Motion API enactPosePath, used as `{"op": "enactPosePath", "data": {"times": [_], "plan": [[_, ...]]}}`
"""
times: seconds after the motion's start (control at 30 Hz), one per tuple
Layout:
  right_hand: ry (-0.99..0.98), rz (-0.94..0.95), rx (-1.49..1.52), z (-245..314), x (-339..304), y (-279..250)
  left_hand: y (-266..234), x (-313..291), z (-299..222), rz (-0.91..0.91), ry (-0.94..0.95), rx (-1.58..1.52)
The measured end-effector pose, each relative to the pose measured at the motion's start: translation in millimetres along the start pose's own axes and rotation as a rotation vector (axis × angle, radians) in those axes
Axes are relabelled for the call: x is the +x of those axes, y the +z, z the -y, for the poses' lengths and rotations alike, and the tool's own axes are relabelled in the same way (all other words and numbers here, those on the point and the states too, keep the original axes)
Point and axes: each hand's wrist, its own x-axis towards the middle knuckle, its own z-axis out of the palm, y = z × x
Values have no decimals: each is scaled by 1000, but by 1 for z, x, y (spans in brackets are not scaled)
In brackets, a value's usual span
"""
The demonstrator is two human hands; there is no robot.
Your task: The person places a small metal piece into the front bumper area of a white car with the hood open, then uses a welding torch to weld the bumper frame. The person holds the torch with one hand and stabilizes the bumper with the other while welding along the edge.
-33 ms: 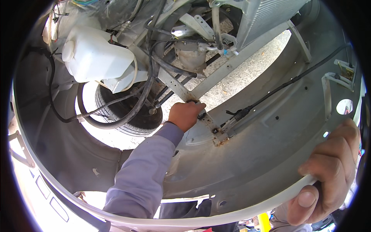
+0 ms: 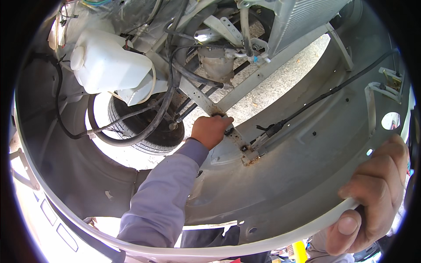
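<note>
Bodywork (image 2: 289,184) of grey metal curved around a person's left hand (image 2: 210,131), which reached in to a narrow, rust-marked bracket (image 2: 238,138) just below the point where two grey bars (image 2: 263,77) met. That hand was curled nearly closed, one finger extended by a small pale piece (image 2: 229,126) at the bracket — whether it had hold of that piece, or of the metal beside it, could not be told, as most of its fingers were hidden. The right hand (image 2: 377,193) was bent around the bodywork's pale rim (image 2: 333,215), the edge caught between thumb and fingers.

Good handling there seemed to depend on the right hand: a firm, even hold would likely have steadied the rim during the long reach. Slow, light pressure from the fingertips looked wisest, with the purple-grey sleeve (image 2: 162,197) kept off the metal edge beneath it and bare skin clear of the bracket's rusted lower end, where a scrape seemed possible. A black cable (image 2: 322,96) ran to a connector (image 2: 272,130) near the bracket — a lead best left unpulled. A white tank (image 2: 109,63) and a thick black hose (image 2: 131,141) showed farther left.
</note>
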Motion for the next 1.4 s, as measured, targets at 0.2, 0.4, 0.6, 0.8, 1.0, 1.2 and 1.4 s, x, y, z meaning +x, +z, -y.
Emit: {"op": "enactPosePath", "data": {"times": [0.2, 0.4, 0.6, 0.8, 1.0, 1.2, 1.4], "plan": [[-2, 21, -6, 0, 0, -2, -2, 3, -4, -9, 27, 43], [19, -3, 2, 2, 0, 1, 6, -4, -15, -46, -2, 59], [32, -10, 1, 4, 1, 0, 13, -11, -12, -125, 2, 65], [28, -6, -6, 4, 2, 0, 16, -13, -13, -105, -23, 98], [-1, 33, -4, 1, 4, -4, 19, -12, -14, -69, -45, 104], [-13, 26, 11, 0, 4, -4, 25, -7, -15, -90, -23, 113], [6, 15, -12, 2, 3, -4, 26, -8, -11, -107, 17, 134]]}}
